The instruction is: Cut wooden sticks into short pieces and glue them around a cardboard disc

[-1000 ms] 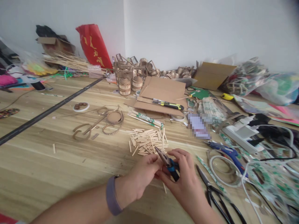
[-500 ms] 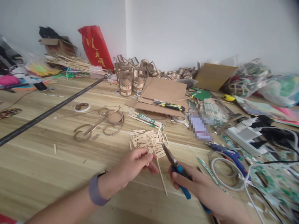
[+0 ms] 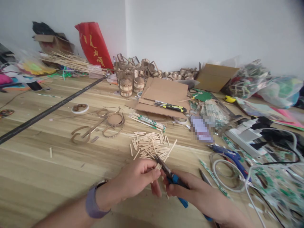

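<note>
Bare wall (image 3: 201, 34) backs the head view's wooden table (image 3: 59, 177). At lower centre, the left hand (image 3: 140, 177) pinches sticks (image 3: 158, 166); the right hand (image 3: 187, 186) grips pliers (image 3: 174, 178) right against them. A slack pinch could spill them into the pile (image 3: 152, 144) just above.

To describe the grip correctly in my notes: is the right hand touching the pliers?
Touching: the head view shows the right hand wrapped around the pliers, at their handles.

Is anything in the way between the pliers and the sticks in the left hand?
Nothing that shows: the pliers, held in the right hand, have their tips right at the sticks in the left hand.
</note>
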A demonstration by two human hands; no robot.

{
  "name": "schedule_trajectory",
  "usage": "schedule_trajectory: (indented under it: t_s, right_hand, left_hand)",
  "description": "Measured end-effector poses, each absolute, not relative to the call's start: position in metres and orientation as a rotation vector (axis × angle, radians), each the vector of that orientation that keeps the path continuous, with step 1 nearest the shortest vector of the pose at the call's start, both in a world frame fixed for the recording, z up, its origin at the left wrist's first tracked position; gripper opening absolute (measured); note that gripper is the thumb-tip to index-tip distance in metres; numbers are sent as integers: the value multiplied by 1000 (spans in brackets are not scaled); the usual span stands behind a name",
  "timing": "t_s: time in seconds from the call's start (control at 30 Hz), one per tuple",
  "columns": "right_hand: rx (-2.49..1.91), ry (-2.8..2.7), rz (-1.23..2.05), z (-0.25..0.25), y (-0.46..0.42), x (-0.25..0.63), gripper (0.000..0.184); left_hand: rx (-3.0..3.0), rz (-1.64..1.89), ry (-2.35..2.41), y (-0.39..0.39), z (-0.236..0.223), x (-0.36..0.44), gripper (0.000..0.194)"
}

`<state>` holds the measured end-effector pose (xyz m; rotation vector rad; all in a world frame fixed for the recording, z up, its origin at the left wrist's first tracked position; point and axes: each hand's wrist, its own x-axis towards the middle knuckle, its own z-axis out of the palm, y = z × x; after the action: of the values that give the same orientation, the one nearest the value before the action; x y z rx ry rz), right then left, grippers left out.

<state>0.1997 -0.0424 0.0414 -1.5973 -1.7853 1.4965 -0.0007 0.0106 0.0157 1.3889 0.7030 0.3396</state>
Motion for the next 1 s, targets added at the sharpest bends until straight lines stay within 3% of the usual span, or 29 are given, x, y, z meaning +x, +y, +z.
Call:
schedule_trajectory:
  t_s: [0.63,1.0]
  right_hand:
    - [-1581,-1874,1386,41,-42,190,12]
    - [-1705,-1895,1088,32,-47,176,12]
  left_hand:
    - [1442,292,758,4,21,3,30]
    - [1506,262,764,7,18,0,31]
